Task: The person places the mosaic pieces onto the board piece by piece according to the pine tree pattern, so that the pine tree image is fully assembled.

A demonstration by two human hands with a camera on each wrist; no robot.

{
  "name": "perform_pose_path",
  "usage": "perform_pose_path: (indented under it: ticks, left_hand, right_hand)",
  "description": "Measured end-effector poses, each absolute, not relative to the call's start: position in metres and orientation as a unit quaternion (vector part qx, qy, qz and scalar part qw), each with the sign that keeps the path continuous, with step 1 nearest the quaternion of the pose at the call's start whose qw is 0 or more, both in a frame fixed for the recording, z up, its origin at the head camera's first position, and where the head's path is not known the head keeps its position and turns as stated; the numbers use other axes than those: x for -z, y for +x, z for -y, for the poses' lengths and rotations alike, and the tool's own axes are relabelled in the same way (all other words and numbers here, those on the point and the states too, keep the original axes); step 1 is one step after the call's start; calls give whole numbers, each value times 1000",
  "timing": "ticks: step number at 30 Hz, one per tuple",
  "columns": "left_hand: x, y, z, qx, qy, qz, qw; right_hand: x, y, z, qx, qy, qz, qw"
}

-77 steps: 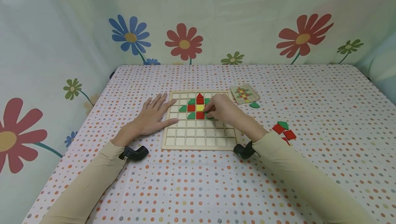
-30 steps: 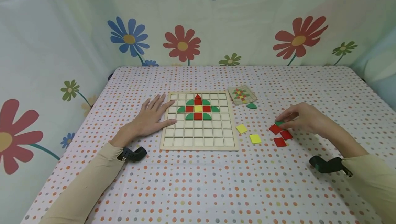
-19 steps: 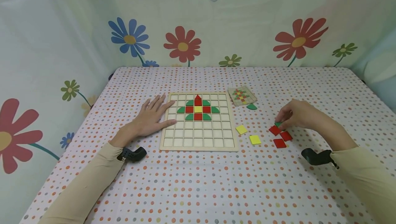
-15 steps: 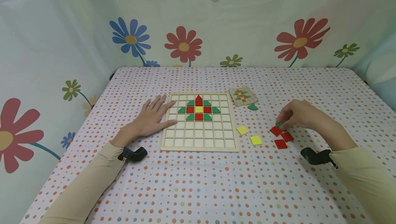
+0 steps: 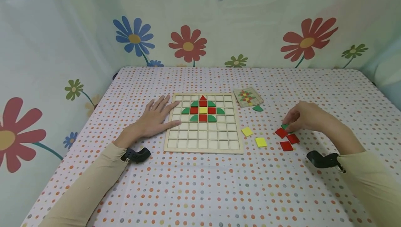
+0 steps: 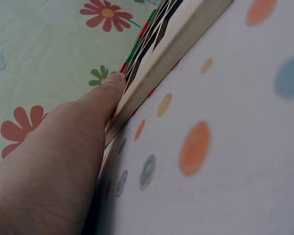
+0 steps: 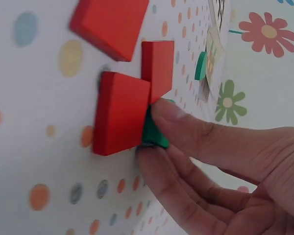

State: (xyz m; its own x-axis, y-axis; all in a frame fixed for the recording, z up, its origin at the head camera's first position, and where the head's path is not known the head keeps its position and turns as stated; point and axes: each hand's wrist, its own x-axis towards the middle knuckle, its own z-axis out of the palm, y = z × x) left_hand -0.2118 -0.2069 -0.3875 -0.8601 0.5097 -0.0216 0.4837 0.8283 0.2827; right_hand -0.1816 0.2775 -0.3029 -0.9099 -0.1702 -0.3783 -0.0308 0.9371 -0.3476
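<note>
My left hand (image 5: 153, 120) lies spread, with its thumb (image 6: 110, 90) and fingertips on the left edge of the wooden grid board (image 5: 203, 145). Red, green and yellow tiles form a tree-like pattern in the board's upper middle, topped by a red triangle (image 5: 203, 98). Off to the right, my right hand (image 5: 308, 117) pinches a green tile (image 7: 154, 129) between thumb and fingers; its full shape is hidden. Right beside that tile lie red square tiles (image 7: 121, 113), close under the fingertips. The green tile still appears at table level among them.
A pattern card (image 5: 248, 97) lies beyond the board's right side, with a loose green rounded tile (image 5: 258, 108) at its near edge. Two yellow square tiles (image 5: 261, 142) rest between the board and the red tiles. Dotted cloth (image 5: 188, 188) covers the table; a flowered curtain (image 5: 250, 18) stands behind.
My right hand has left the board, moved right to the loose tiles and taken hold of the green one. The yellow tiles came into sight as the arm moved off. My left hand stayed put.
</note>
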Motion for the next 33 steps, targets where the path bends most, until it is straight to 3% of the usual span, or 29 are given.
perform_pose_path:
  ticks: [7,11,21,33]
  left_hand:
    - [389,-212,207,-128,253,-957,53]
    - [391,-212,207,-127,251,-958,56]
    - [391,-213,207,-136,255,-956,50]
    - [388,-213,206,-130,254,-957,54]
  right_hand:
    - [309,-178,-281,203,-76,-956,197]
    - [311,-177,-270,195,-99,-962,166]
    - [296,-184,-177,224,-188,-954,71]
    - [290,-199,-73,336,-325,-878,106]
